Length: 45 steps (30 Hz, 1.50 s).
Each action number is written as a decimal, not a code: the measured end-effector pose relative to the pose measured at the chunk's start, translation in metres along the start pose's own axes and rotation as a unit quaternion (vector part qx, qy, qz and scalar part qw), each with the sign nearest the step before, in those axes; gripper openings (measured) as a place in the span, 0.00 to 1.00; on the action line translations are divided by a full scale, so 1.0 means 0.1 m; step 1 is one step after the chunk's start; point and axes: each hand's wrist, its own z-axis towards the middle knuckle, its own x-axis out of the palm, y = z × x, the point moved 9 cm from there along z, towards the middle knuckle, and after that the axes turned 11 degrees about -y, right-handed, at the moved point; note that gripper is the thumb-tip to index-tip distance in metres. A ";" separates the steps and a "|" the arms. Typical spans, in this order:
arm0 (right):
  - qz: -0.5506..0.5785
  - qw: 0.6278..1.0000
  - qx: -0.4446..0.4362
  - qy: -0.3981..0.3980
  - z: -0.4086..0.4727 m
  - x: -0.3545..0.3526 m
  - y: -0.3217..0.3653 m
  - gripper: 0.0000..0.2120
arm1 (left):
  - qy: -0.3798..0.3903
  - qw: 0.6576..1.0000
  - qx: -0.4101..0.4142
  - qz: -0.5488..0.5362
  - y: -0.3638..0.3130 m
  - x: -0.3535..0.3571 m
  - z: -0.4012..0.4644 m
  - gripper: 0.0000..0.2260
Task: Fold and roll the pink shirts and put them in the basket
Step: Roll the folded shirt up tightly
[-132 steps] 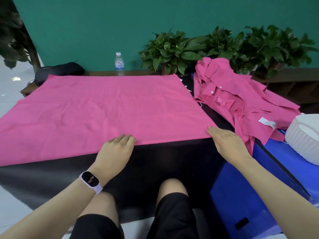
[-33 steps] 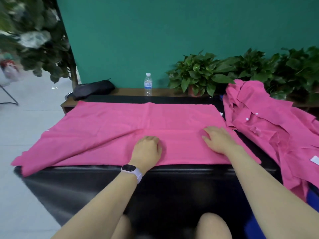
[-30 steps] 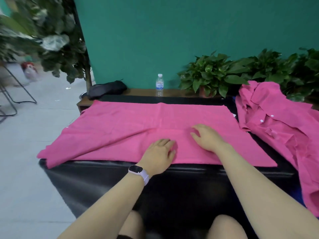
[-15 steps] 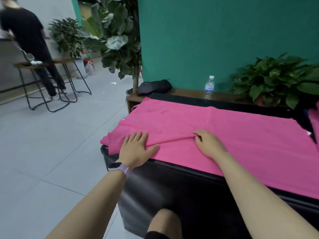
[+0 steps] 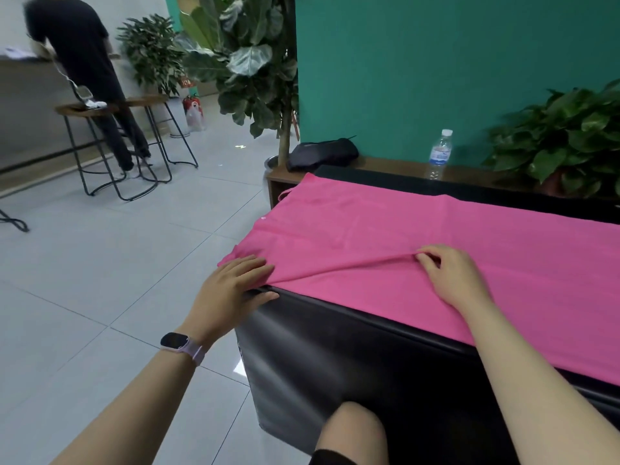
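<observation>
A pink shirt [image 5: 419, 236] lies spread flat across the black table [image 5: 335, 340], folded lengthwise. My left hand [image 5: 235, 286], with a watch on the wrist, rests flat at the shirt's near left corner by the table's edge, fingers straight. My right hand [image 5: 453, 275] lies on the shirt's middle and pinches a raised crease of fabric that runs from its fingertips toward the left hand. The pile of other pink shirts and the basket are out of view.
A water bottle [image 5: 440, 155] and a black bag [image 5: 322, 154] sit on the wooden ledge behind the table. Potted plants [image 5: 567, 142] line the green wall. A person in black [image 5: 90, 78] stands by stools [image 5: 114, 146] far left. Tiled floor lies left of the table.
My view has swung left, so the shirt pile left the frame. Both hands slid left along the shirt; the left hand reached its left corner and the right hand gathered a crease.
</observation>
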 end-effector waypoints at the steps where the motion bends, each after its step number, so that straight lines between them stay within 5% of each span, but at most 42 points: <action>1: -0.005 1.000 -0.002 -0.005 0.00 -0.01 0.00 0.10 | 0.003 1.000 -0.007 -0.016 0.04 -0.01 0.01 0.25; 14: -0.007 1.000 0.014 -0.008 -0.03 -0.04 0.03 0.09 | -0.002 0.959 -0.192 -0.207 0.56 -0.04 0.45 0.03; 19: -0.034 0.999 -0.010 -0.026 -0.05 -0.09 0.11 0.09 | -0.086 0.921 -0.290 -0.247 0.84 0.05 0.81 0.23; 26: 0.032 0.995 -0.062 -0.073 0.49 -0.50 0.21 0.06 | -0.139 0.933 -0.285 -0.172 0.92 0.24 1.70 0.24; 37: -0.088 0.992 0.013 0.090 1.52 0.40 -0.59 0.08 | 0.041 0.930 -0.363 0.039 1.17 1.68 2.31 0.16; 45: -0.076 0.997 -0.005 0.019 1.44 0.61 -0.90 0.08 | -0.007 0.944 -0.272 0.188 1.15 1.88 2.31 0.18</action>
